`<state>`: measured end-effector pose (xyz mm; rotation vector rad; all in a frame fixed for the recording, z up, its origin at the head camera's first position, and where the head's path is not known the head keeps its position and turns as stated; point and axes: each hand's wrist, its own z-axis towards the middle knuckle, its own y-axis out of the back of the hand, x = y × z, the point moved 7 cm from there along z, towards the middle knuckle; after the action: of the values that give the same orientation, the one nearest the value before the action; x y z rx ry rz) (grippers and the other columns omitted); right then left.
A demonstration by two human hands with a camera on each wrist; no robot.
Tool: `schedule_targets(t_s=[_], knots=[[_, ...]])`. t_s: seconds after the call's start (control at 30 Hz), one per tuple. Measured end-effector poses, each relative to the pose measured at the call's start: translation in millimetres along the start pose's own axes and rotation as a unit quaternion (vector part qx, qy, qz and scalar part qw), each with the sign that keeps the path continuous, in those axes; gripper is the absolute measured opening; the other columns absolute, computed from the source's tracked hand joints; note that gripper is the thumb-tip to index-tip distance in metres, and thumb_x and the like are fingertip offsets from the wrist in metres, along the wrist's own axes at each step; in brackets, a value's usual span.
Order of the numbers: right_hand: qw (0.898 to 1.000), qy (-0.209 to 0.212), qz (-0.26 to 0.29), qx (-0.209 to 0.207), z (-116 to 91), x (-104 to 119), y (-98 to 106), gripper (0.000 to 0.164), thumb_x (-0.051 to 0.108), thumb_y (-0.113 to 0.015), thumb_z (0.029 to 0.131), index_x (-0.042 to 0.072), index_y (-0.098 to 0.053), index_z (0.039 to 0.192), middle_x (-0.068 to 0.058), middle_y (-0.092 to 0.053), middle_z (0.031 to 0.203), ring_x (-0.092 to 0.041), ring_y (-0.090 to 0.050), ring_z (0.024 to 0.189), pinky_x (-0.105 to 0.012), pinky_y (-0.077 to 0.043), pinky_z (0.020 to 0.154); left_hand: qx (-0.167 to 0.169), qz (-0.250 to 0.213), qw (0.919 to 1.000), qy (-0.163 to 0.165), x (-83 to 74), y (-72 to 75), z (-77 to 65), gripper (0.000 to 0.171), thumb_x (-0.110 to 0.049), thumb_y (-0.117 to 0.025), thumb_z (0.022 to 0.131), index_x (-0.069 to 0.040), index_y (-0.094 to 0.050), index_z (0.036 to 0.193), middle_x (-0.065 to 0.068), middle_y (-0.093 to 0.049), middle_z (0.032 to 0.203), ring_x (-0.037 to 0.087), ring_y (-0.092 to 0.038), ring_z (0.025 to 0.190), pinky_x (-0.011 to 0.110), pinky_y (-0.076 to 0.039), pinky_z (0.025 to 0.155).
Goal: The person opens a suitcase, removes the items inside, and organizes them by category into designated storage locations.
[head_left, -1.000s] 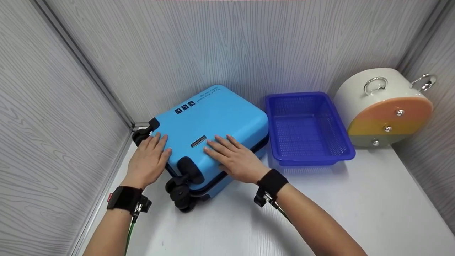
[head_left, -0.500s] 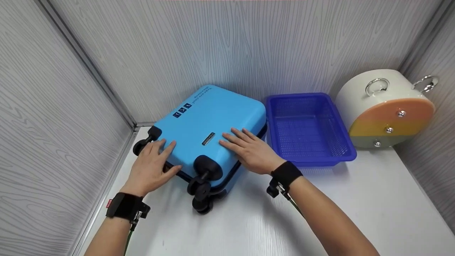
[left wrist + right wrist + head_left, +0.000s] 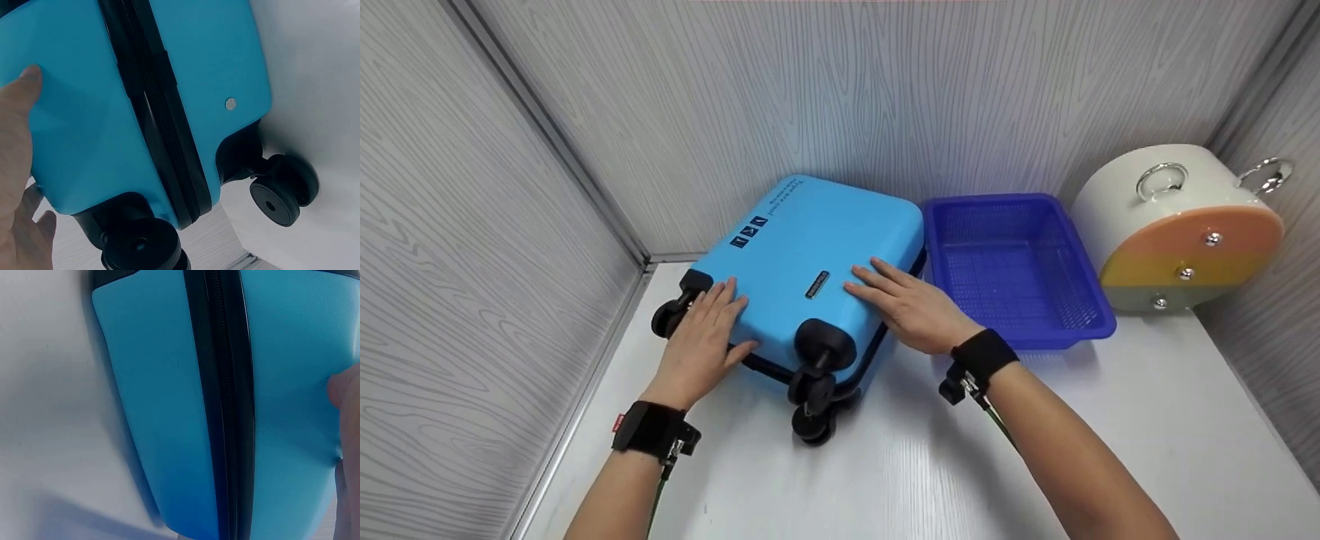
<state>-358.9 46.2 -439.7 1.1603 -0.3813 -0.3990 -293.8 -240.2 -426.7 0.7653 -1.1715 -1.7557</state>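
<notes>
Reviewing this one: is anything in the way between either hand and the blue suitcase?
Nothing visible is. The left hand and the right hand both rest directly on the blue suitcase. The nearest other thing, the dark blue basket, stands beside the suitcase, on the right hand's side, not between it and either hand.

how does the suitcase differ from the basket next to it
The suitcase is light sky blue; the basket is a deeper violet-blue. The suitcase is closed, while the basket is open-topped. The suitcase has smooth, solid sides and black wheels; the basket has perforated walls and no visible wheels. Both sit on the white table.
</notes>
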Motion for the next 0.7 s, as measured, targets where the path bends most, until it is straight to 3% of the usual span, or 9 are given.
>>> schedule_targets(t_s=[0.2, 0.4, 0.53, 0.7], knots=[[0.997, -0.048, 0.064, 0.017, -4.1, -10.7, 5.9, 0.055, 0.02, -0.04, 0.111, 0.021, -0.027, 0.164, -0.004, -0.018, 0.17, -0.026, -0.01, 0.156, -0.044, -0.016, 0.124, -0.021, -0.006, 0.9996, 0.016, -13.6, -4.5, 5.2, 0.071, -0.04, -0.071, 0.097, 0.001, -0.046, 0.15, 0.019, -0.039, 0.16, 0.034, -0.032, 0.149, 0.046, -0.02, 0.123], [0.986, -0.111, 0.121, 0.032, -6.7, -10.7, 16.1, 0.061, 0.047, -0.042, 0.109, 0.018, -0.031, 0.163, -0.004, -0.019, 0.17, -0.023, -0.009, 0.157, -0.048, -0.016, 0.124, -0.04, 0.003, 0.9985, 0.037, -32.0, -7.6, 8.6, 0.072, -0.042, -0.073, 0.095, 0.0, -0.048, 0.149, 0.019, -0.041, 0.158, 0.033, -0.035, 0.148, 0.043, -0.019, 0.124], [0.987, -0.111, 0.114, 0.036, -4.3, -2.4, 19.1, 0.077, 0.062, -0.043, 0.104, 0.014, -0.028, 0.163, -0.005, -0.019, 0.169, -0.023, -0.01, 0.156, -0.047, -0.017, 0.124, -0.051, 0.024, 0.9969, 0.055, -46.9, -7.2, 11.7, 0.073, -0.045, -0.073, 0.094, -0.001, -0.052, 0.147, 0.019, -0.045, 0.155, 0.034, -0.038, 0.146, 0.045, -0.024, 0.122], [0.99, -0.095, 0.098, 0.047, -1.0, 3.5, 17.8, 0.081, 0.064, -0.041, 0.104, 0.014, -0.023, 0.164, -0.005, -0.018, 0.169, -0.023, -0.009, 0.157, -0.043, -0.012, 0.125, -0.076, 0.057, 0.9936, 0.06, -70.1, -4.1, 19.0, 0.074, -0.052, -0.074, 0.091, -0.003, -0.057, 0.143, 0.019, -0.052, 0.15, 0.035, -0.046, 0.139, 0.049, -0.036, 0.115]])
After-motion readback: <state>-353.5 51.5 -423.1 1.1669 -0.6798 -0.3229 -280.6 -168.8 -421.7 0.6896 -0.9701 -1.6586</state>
